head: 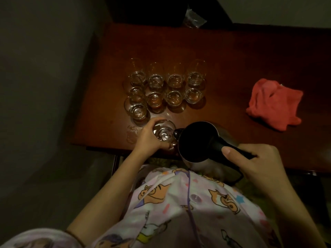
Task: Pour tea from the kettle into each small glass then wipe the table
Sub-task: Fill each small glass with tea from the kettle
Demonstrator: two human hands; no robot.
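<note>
Left hand (148, 138): our fingers curled round one small held glass (163, 131), gripping it from its left side, just above the near edge of the surface (232, 59). Right hand (259, 161): fingers wrapped round the black handle (231, 149) of the kettle (198, 142), thumb lying along the top of the handle.

Kettle looked dark with a metal body, lid off or open, inside black; we couldn't tell the liquid level. It was tilted to the left, spout (176, 133) touching or just beside the rim of the held glass. Held glass was clear with a thick base; we couldn't tell whether it had tea in it.

Beyond the left fingers, the other glasses (166, 86) stood grouped in rows on the surface, packed close, a few showing amber liquid at the bottom. The nearest one sat just beyond the held glass, to its left.

A crumpled red cloth (274, 104) lay on the right side of the surface, well apart from the glasses and beyond our right hand.

Surface was dark reddish-brown wood. Small wet marks (132, 133) showed on it beside the left hand. A clear plastic bag (194, 19) sat at the far edge. Room was dim, grey wall on the left.
</note>
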